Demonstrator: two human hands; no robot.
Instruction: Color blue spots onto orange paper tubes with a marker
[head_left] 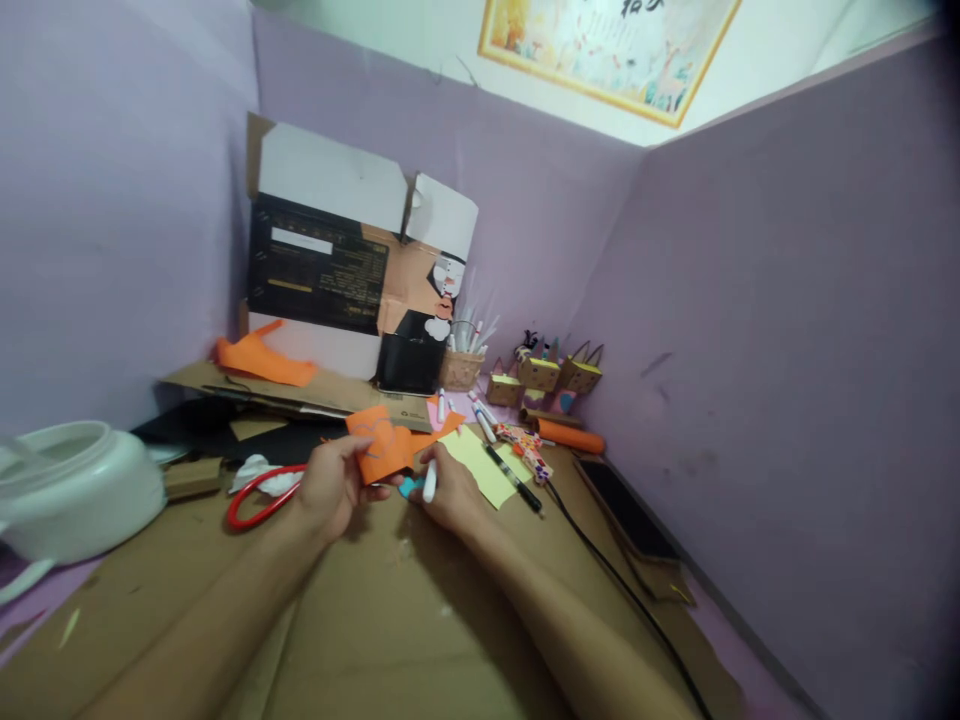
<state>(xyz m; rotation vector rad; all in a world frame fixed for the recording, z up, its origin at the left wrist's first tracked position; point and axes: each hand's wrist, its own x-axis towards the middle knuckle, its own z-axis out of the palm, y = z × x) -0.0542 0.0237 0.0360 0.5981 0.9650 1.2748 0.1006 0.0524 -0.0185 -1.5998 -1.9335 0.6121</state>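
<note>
My left hand (334, 480) pinches a folded piece of orange paper (381, 440), thumb in front, with a curved outline drawn on it. In my right hand (454, 488) is a white marker (430, 480), held close to the paper's right edge. Something small and blue (409, 487) shows between the two hands; its kind is hard to make out. Red scissor-like handles (244, 508) lie beside my left wrist, partly hidden. Right of my right hand are a yellow sheet of paper (480, 462) and a black pen (514, 480) lying across it.
A white pot (82, 490) stands at the left. Behind are an upright opened cardboard box (322, 260), a basket of markers (461, 370) and small cardboard figures (540, 372). To the right lie a patterned glue gun (534, 458), its black cable (615, 585) and a dark flat device (626, 508).
</note>
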